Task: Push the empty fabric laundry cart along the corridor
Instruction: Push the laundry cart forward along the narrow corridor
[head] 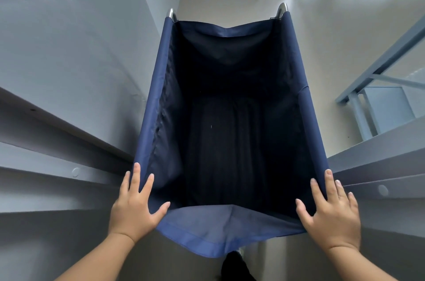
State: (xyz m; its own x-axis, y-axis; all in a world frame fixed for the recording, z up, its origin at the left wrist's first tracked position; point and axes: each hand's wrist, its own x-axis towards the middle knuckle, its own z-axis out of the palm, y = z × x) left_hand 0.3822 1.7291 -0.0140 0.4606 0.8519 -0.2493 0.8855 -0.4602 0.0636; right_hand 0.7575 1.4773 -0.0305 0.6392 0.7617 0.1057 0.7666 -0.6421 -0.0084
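beige floor (230,2) between grey walls (69,50); both hands' fingers (138,179) splayed flat on navy cart (158,87) rim.

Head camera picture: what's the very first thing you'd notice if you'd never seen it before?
A big dark blue cloth cart fills the middle, wide open and empty inside. Two bare hands rest flat on its near corners, the left hand and right hand, fingers spread. Grey rails run along both walls.

The laundry cart (156,87) is plain navy blue fabric, dark inside; its frame tips (282,8) are silver, the walls (69,39) pale grey.
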